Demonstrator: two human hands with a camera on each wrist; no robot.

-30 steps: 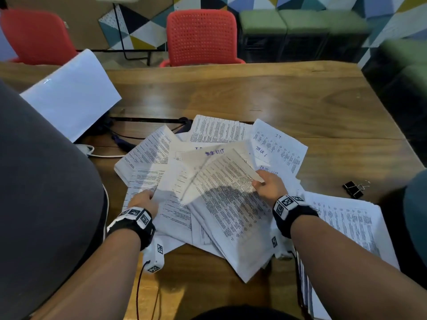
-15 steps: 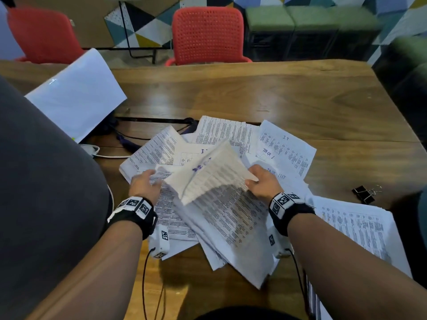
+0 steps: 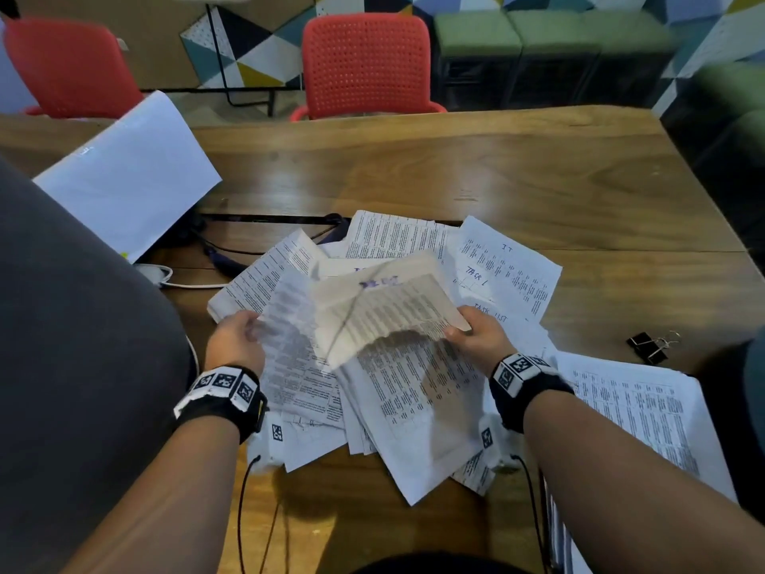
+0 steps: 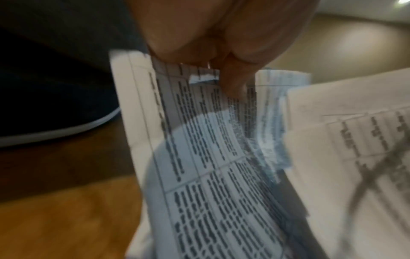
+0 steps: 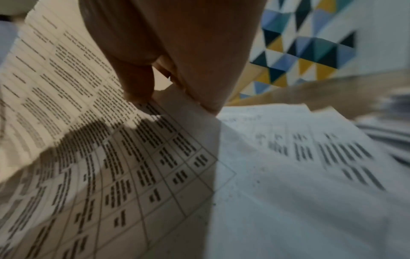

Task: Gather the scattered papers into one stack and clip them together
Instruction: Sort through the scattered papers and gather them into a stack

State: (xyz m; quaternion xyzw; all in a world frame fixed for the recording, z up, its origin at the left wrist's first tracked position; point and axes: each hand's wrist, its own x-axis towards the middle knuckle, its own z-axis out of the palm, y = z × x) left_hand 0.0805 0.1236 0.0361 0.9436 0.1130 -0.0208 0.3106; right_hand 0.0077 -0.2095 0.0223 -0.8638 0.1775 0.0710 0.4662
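A loose heap of printed papers [image 3: 405,391] lies fanned across the middle of the wooden table [image 3: 496,167]. My left hand [image 3: 236,339] grips the left edge of several sheets [image 4: 199,140], thumb on top. My right hand [image 3: 476,337] pinches the right edge of a raised bundle [image 3: 381,308] that bows upward between the hands; its thumb presses the printed sheet [image 5: 133,140]. More sheets [image 3: 509,271] lie flat behind the bundle. A black binder clip [image 3: 648,345] sits on the table to the right, apart from both hands.
A separate paper stack [image 3: 637,412] lies under my right forearm. A blank white sheet [image 3: 128,176] leans at the far left, with cables [image 3: 232,258] beside it. Red chairs [image 3: 364,64] stand beyond the far edge. A dark grey shape [image 3: 74,366] fills the left.
Both hands have moved closer together and slightly away from me, pushing the sheets inward. The held bundle has lifted and bowed upward more.
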